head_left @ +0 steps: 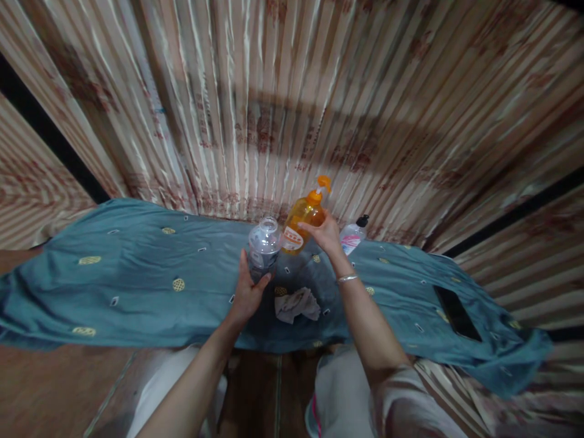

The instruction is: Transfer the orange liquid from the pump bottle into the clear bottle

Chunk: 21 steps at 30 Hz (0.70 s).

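Note:
My left hand [250,286] is wrapped round the lower part of a clear plastic bottle [264,243], whose mouth is uncapped and points up. In my right hand [323,234] is an orange pump bottle [303,219] with amber liquid and a white label. It leans to the right, its orange pump head up, close beside the clear bottle. Whether its base touches the cloth I cannot tell. A crumpled grey-beige rag [297,305] lies in front of both bottles. Behind my right wrist stands a second, clear pump bottle [353,236] with a black pump and pink label.
A teal cloth with pineapple prints [141,274] covers the long table. On its right part lies a black phone [457,312]. Pleated beige curtains [274,109] hang right behind the table, with dark poles at both sides. My knees are under the front edge.

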### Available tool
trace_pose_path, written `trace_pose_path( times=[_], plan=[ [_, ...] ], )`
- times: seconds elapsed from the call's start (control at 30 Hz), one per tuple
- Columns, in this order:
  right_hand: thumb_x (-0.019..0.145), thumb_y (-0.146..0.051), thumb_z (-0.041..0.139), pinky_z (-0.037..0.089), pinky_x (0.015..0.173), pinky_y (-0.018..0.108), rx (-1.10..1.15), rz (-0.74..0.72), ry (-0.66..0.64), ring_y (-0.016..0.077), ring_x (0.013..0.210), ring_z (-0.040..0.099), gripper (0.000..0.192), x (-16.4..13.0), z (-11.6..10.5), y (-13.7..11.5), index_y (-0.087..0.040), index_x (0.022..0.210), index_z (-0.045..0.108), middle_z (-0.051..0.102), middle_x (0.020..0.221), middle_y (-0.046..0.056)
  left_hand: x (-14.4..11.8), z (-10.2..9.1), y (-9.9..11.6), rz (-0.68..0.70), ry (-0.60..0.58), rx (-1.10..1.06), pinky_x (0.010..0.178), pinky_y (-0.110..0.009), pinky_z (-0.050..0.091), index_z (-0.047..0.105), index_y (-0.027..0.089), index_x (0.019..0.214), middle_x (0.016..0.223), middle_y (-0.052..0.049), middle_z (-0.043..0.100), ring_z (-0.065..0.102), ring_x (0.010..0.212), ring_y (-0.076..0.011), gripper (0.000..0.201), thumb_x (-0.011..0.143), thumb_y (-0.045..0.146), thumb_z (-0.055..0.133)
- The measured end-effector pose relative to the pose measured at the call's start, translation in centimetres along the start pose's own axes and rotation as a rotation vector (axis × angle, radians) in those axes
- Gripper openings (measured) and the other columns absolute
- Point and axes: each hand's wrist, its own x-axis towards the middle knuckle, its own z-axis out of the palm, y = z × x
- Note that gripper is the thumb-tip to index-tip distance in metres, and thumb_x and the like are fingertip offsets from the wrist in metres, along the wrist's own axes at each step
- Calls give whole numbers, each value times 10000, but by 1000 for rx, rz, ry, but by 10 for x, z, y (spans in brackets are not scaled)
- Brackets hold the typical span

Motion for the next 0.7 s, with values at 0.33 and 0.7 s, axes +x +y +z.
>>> trace_pose_path(
  times=[0.33, 0.7],
  plan=[
    [587, -530, 869, 573, 964, 463, 168, -120, 119, 244, 970, 731, 677, -62, -83, -23, -190, 1104, 595, 759, 1087, 104, -10, -24, 53, 214, 104, 287, 1131, -518, 417, 449, 238, 1436, 1331, -116, 588, 541, 1271, -288, 666, 844, 391, 714],
    [584, -490, 903, 600, 883, 422, 139, 35, -178, 241, 927, 738, 589, -149, -124, -49, -245, 1052, 644, 774, 1059, 59, -50, 8, 106, 170, -362, 68, 1233, -567, 342, 407, 271, 1531, 1601, -136, 430, 432, 1466, -385, 1053, 632, 488, 910]
  ],
)
